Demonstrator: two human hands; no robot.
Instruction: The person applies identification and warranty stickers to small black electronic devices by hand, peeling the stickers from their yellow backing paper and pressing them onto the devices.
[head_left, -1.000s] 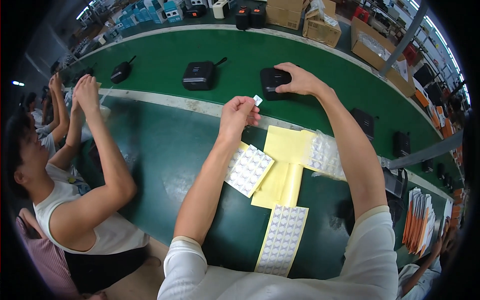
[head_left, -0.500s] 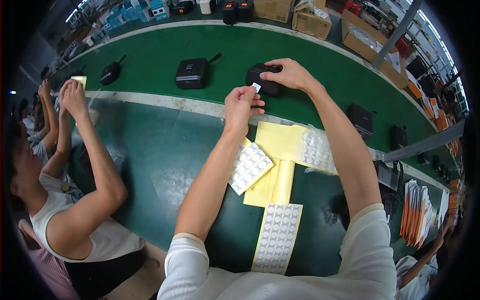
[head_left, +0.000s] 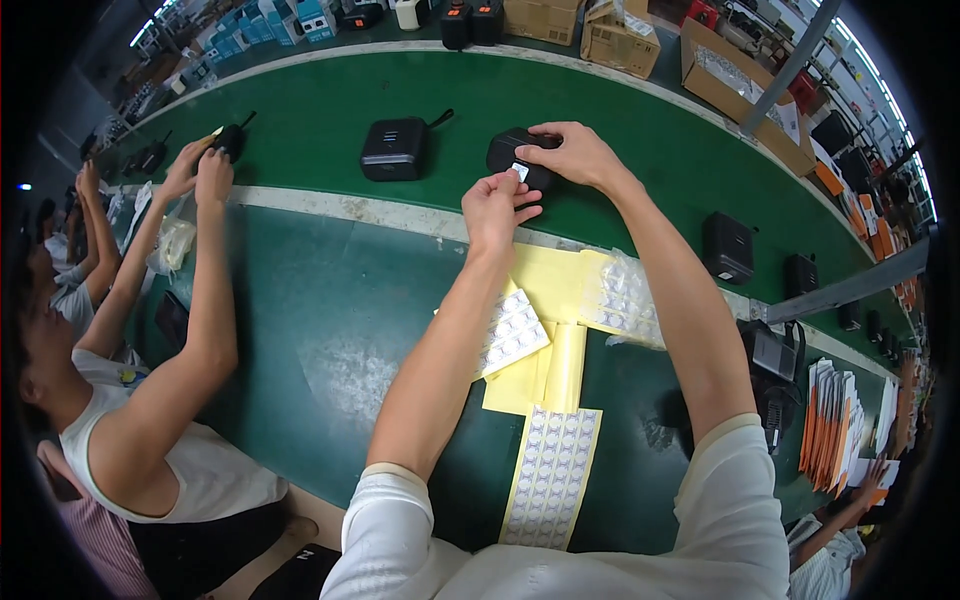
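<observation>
My right hand [head_left: 578,153] grips a small black box-shaped device [head_left: 512,152] on the green conveyor belt [head_left: 620,110]. My left hand [head_left: 497,208] pinches a small white square sticker [head_left: 520,172] and presses it against the near side of that device. Below my arms lie sheets of white square stickers [head_left: 512,333] on yellow backing paper [head_left: 548,290], one long sheet [head_left: 552,475] close to my body and a clear-film sheet [head_left: 625,295] to the right.
Another black device with a cord [head_left: 394,148] sits left on the belt. A person at my left [head_left: 150,430] reaches both hands to a black device [head_left: 228,140]. More black devices [head_left: 727,247] stand right. Cardboard boxes [head_left: 618,38] line the far side; paper stacks [head_left: 832,430] lie right.
My left hand carried the white sticker from above the table edge forward to the black device, which my right hand kept holding. The person at my left stretched both arms out to the belt.
</observation>
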